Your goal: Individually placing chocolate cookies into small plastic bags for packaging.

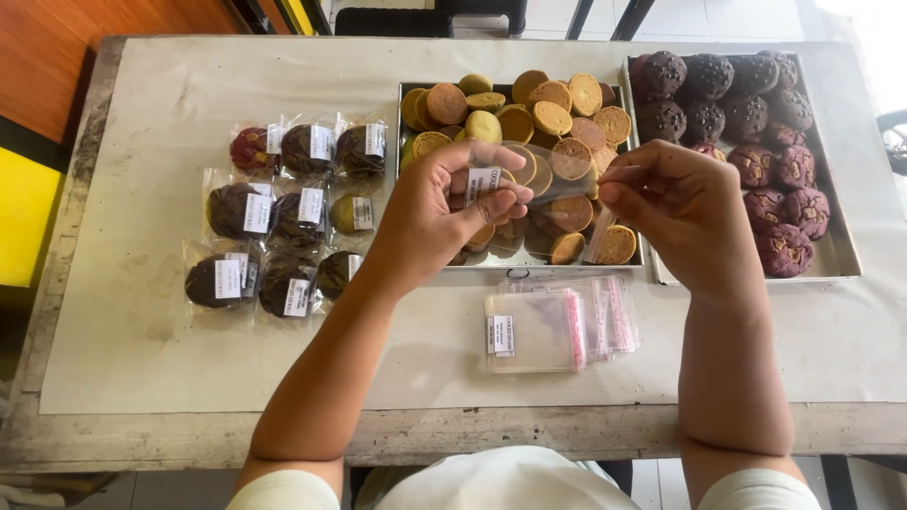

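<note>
My left hand (436, 210) and my right hand (682, 210) hold one clear plastic bag (548, 179) with a small white label between them, above a metal tray (635, 257) of tan and green cookies (534, 121). The left fingers pinch the labelled end. The right fingers pinch the other end. The bag looks empty. A stack of more empty clear bags (553, 326) with red-striped sealing strips lies on the table just below my hands.
A second tray (841, 257) at the right holds dark and purple cookies (732, 99). Several bagged, labelled cookies (288, 212) lie in rows at the left. Beige paper covers the table (142, 331). Chair legs and a tiled floor show beyond the far edge.
</note>
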